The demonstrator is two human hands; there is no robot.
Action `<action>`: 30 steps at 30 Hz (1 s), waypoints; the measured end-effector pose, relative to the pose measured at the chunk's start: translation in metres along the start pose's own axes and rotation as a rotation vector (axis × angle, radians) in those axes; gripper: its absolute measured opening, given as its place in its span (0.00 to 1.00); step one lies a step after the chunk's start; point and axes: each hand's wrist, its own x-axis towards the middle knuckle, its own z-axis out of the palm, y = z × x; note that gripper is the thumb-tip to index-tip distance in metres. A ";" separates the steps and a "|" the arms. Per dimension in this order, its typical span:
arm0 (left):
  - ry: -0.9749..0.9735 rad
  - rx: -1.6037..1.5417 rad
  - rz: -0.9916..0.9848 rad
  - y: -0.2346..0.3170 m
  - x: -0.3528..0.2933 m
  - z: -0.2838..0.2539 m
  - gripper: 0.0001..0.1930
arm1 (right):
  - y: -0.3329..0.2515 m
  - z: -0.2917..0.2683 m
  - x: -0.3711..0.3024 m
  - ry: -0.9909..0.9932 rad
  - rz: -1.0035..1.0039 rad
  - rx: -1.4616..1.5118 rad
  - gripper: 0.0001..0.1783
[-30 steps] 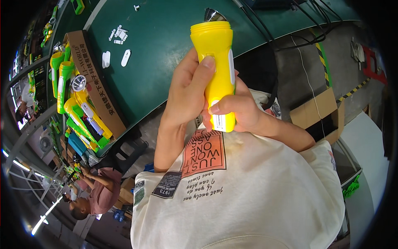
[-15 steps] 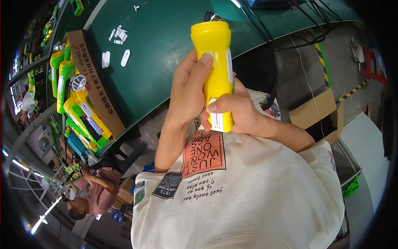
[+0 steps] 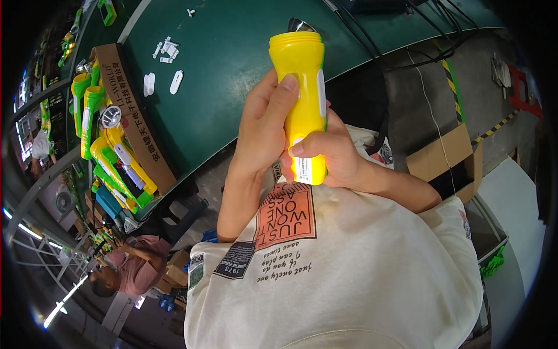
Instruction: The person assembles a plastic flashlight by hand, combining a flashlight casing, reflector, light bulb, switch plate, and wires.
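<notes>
"Yellow plastic, that flashlight (image 3: 307, 113); how do the hands share it?"

"Both are closed around it. The left hand (image 3: 260, 122) wraps the upper body, its thumb lying flat on the front, probably to press or steady there. The right hand (image 3: 337, 150) clasps the narrow tail, thumb across the white label (image 3: 303, 168), which likely stops the body from turning."

"And where is it held?"

"In front of the chest, near the edge of the green table (image 3: 209, 87), wide threaded mouth pointing away from the person. I'd guess that keeps the front face in sight."

"What's that shiny cup at the mouth?"

"A silver reflector (image 3: 301, 25), tilted. The rim hides whether it's attached."

"Those bits on the table?"

"Small white parts (image 3: 167, 46) in a loose cluster, with white oval pieces (image 3: 176, 82) nearer the person, perhaps left there for easy reach."

"Further left?"

"A cardboard box (image 3: 136, 110) packed with yellow and green flashlights (image 3: 93, 116), its walls presumably keeping them from rolling. Black cables (image 3: 363, 38) lie on the far right side of the table."
</notes>
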 end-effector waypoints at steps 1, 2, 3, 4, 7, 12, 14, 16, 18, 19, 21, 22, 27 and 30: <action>-0.008 -0.004 0.006 0.000 0.000 0.000 0.17 | -0.001 0.001 0.000 0.005 0.001 0.006 0.20; -0.008 -0.004 0.006 -0.001 0.000 0.000 0.17 | 0.000 0.000 0.000 0.005 0.001 0.006 0.20; -0.003 -0.025 0.001 -0.001 0.000 0.000 0.17 | 0.000 -0.001 0.000 -0.003 -0.001 0.001 0.20; 0.002 -0.046 -0.004 -0.002 0.001 0.000 0.16 | 0.000 -0.001 0.000 -0.010 -0.003 -0.005 0.20; -0.002 -0.102 0.030 -0.002 0.000 0.001 0.16 | 0.001 -0.003 0.001 -0.032 0.003 0.010 0.21; 0.012 -0.034 0.023 -0.001 0.000 0.002 0.16 | -0.001 0.000 -0.001 -0.009 0.016 0.005 0.21; 0.018 -0.035 0.017 -0.002 0.001 0.002 0.16 | -0.002 0.001 -0.001 -0.005 0.014 -0.008 0.21; 0.019 -0.029 0.000 -0.002 0.002 0.001 0.16 | -0.001 0.002 -0.001 0.052 0.019 -0.008 0.21; 0.003 -0.039 -0.002 -0.004 0.002 -0.002 0.17 | 0.001 0.000 0.001 0.041 0.011 -0.020 0.21; -0.013 -0.049 -0.005 -0.004 0.003 -0.005 0.18 | 0.002 -0.001 0.002 0.030 0.003 -0.031 0.21; -0.043 -0.086 0.018 -0.003 0.004 -0.010 0.20 | -0.003 0.003 0.003 0.005 0.023 -0.048 0.19; -0.072 -0.121 0.040 -0.002 0.005 -0.012 0.22 | -0.005 0.004 0.003 -0.020 0.044 -0.063 0.18; -0.122 -0.118 0.069 -0.002 0.012 -0.016 0.31 | -0.003 0.003 0.002 -0.034 0.125 -0.160 0.15; -0.065 -0.053 0.028 0.000 0.013 -0.016 0.34 | -0.004 0.005 0.003 0.008 0.153 -0.227 0.14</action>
